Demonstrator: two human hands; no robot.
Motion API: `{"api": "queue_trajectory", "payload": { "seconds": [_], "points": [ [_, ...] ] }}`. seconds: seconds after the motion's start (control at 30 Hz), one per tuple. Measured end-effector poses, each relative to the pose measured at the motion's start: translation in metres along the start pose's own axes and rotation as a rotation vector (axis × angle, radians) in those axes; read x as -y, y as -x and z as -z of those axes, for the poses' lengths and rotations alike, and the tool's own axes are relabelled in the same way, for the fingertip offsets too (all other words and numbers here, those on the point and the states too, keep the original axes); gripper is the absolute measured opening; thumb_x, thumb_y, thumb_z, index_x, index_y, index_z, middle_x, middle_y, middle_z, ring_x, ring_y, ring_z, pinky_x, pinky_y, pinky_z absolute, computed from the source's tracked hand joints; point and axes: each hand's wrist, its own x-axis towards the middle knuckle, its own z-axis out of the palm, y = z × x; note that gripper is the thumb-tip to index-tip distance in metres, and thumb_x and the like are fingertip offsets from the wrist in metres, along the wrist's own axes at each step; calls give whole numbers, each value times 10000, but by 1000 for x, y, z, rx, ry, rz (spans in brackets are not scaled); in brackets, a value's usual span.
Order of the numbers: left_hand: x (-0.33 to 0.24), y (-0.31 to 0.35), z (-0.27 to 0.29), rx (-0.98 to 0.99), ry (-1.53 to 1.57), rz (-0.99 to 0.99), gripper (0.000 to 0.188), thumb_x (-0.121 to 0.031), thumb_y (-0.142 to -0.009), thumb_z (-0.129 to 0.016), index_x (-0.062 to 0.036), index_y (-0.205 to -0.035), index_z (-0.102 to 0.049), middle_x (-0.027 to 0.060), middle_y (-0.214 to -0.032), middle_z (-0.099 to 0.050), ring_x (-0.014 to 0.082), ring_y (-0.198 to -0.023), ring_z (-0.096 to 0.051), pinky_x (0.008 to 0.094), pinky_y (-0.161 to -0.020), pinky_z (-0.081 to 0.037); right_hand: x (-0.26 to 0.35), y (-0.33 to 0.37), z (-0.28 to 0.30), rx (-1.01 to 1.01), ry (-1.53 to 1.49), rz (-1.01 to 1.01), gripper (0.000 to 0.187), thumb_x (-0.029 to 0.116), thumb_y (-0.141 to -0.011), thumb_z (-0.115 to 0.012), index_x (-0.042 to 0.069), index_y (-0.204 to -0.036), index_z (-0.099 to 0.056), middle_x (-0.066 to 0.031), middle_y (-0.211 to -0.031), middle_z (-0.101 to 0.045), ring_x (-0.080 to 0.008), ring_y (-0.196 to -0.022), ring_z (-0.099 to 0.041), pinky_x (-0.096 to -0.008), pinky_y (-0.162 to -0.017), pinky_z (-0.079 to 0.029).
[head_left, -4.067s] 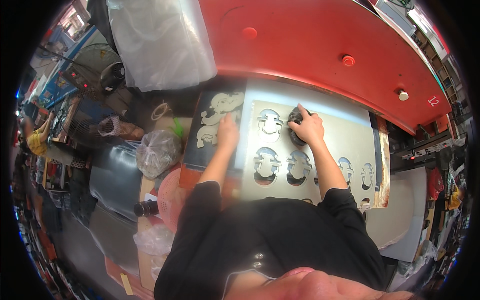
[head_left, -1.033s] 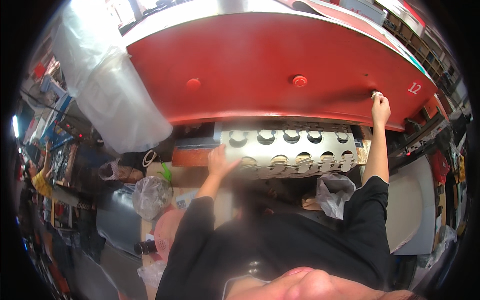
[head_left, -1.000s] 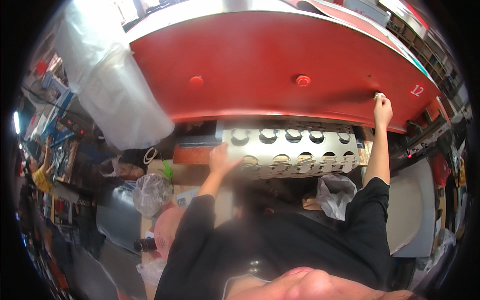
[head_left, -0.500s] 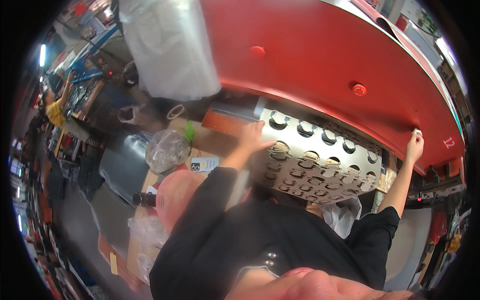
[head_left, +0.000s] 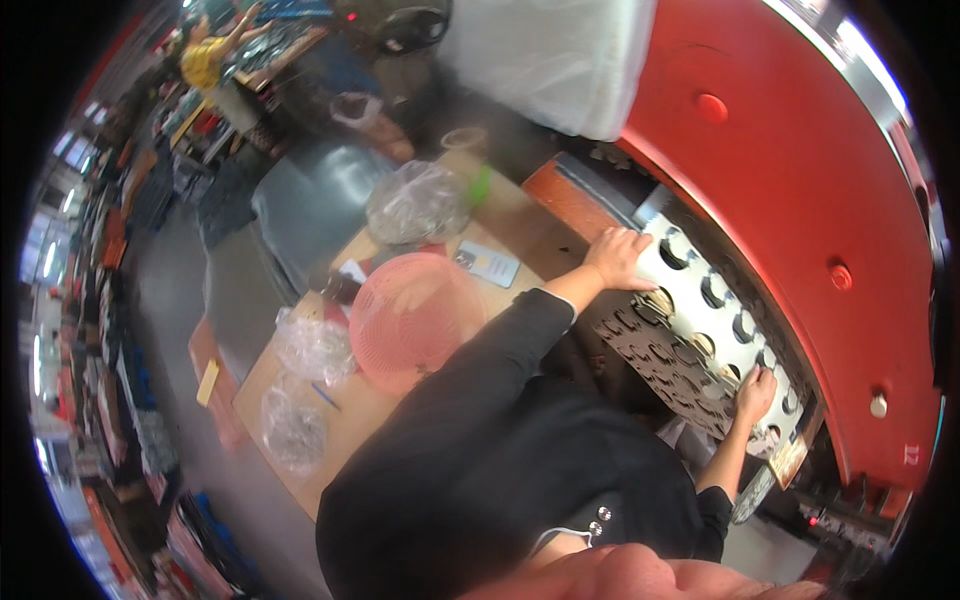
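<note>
A pale sheet (head_left: pixel 682 290) punched with rows of rounded cut-outs hangs over the front of the red machine's bed and curves down toward my body. My left hand (head_left: pixel 618 260) grips its left end, thumb on the near face and fingers over the top edge. Farther right, my right hand (head_left: pixel 757 395) is closed at one of the cut-outs, fingertips pressed together against the sheet. What those fingertips pinch, if anything, is too small to make out. Beyond them stands the machine's red cover (head_left: pixel 760 150), with a pale knob (head_left: pixel 878 403) on its face.
On the wooden table (head_left: pixel 335 440) at my left are a pink mesh basket (head_left: pixel 415 320), a phone (head_left: pixel 487 264) and clear plastic bags (head_left: pixel 418 203). A large translucent bag (head_left: pixel 550 60) hangs beside the machine. At the far left a person in yellow (head_left: pixel 205 65) stands at another table.
My right hand has left the knob on the red cover and come down to the punched sheet. My left hand stays at the sheet's left end. The view has turned toward the left.
</note>
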Motion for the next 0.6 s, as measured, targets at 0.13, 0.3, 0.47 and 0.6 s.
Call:
{"api": "queue_trajectory", "payload": {
  "seconds": [0.13, 0.3, 0.47, 0.6],
  "points": [
    [-1, 2, 0, -17, -19, 11, 798, -695, -582, -702, -115, -1105, -540, 109, -886, -568, 312, -888, -561, 426, -818, -422, 12, 1, -2, -46, -87, -32, 272, 289, -928, -549, 37, -897, -645, -183, -879, -622, -372, -848, -580, -443, -767, -452],
    [-2, 3, 0, -31, -26, 27, 786, -691, -573, -709, -122, -1085, -530, 104, -878, -566, 310, -878, -558, 428, -821, -422, 14, -2, 5, 30, -45, -53, 285, 304, -935, -537, 42, -910, -644, -160, -925, -625, -356, -858, -588, -439, -762, -458],
    [-3, 3, 1, -34, -31, 39, 774, -666, -570, -725, -121, -1084, -529, 101, -882, -568, 312, -886, -559, 426, -840, -425, 19, 2, 4, 13, -28, -81, 294, 322, -937, -531, 53, -917, -647, -146, -924, -625, -344, -864, -594, -435, -756, -463],
    [-4, 2, 2, -11, -14, 64, 769, -645, -556, -745, -127, -1084, -536, 94, -886, -568, 305, -890, -557, 422, -840, -427, 17, -1, 5, 48, -18, -86, 302, 327, -938, -527, 51, -920, -648, -144, -919, -623, -342, -858, -591, -438, -759, -460]
  ]
}}
